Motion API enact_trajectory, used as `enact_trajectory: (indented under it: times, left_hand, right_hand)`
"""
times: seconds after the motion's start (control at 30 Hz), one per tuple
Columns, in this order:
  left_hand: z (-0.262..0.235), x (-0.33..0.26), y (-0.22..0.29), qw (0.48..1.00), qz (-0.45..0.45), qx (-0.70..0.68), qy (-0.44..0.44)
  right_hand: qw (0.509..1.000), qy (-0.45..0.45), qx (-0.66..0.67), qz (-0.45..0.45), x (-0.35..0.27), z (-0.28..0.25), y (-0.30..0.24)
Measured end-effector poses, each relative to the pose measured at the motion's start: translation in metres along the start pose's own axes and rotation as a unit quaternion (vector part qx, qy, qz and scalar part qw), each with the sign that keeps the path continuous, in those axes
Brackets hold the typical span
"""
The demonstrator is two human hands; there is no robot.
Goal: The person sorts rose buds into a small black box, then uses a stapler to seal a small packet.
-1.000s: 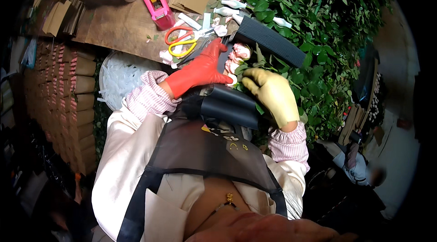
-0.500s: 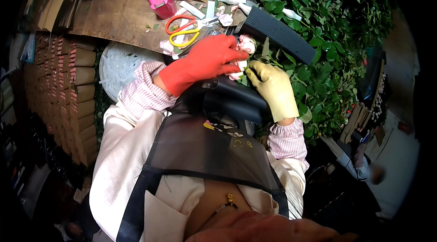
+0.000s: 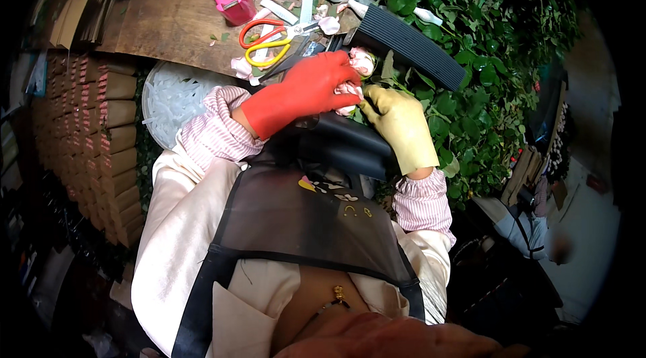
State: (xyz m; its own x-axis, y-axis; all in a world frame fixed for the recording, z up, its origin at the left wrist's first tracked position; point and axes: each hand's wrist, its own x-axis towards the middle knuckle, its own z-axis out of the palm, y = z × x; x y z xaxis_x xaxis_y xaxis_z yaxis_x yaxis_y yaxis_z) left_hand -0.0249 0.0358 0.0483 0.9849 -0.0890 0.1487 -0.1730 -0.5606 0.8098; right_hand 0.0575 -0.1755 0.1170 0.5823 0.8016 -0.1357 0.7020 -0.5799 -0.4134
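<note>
A: What looks riskiest here?

B: Going from big to small: the mass of leafy green stems (image 3: pixel 471 89) lies right against the work, so a stem could drag off the wooden table (image 3: pixel 168 21). The black ribbed block (image 3: pixel 404 38) sits just beside the hands and could be knocked. The small pink rose heads (image 3: pixel 360 62) are the delicate part; too hard a squeeze would likely bruise petals.

A: How are the hands set?

B: The left hand (image 3: pixel 303 92), in a red glove, lies curled over the roses, fingers bent down and pressing on them. The right hand (image 3: pixel 400 122), in a yellow glove, rests just beside, fingers folded inward; whether it grips a stem, I cannot tell.

A: What is hard to read?

B: The roses are mostly covered by the red glove. The scissors (image 3: pixel 269 45) behind are partly hidden, and the dark box (image 3: pixel 350 146) beneath the wrists is unclear.
</note>
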Motion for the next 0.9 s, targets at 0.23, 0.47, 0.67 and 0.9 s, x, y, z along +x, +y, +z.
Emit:
enact_trajectory:
  times: [0.23,0.47,0.67,0.9]
  left_hand:
    - [0.007,-0.007,0.002,0.972,-0.14,-0.185,0.032]
    - [-0.001,0.004,0.004,0.922,-0.289,-0.258,-0.031]
    - [-0.018,0.009,-0.009,0.909,-0.338,-0.24,-0.051]
    - [-0.035,-0.033,-0.027,0.841,-0.302,-0.448,0.008]
  right_hand:
    - [0.999,-0.005,-0.014,-0.041,0.001,-0.006,-0.001]
    - [0.998,-0.033,-0.007,-0.054,0.003,-0.003,0.004]
    - [0.998,-0.044,0.04,-0.023,0.004,-0.009,-0.001]
    - [0.994,-0.021,0.057,0.09,-0.002,-0.012,-0.012]
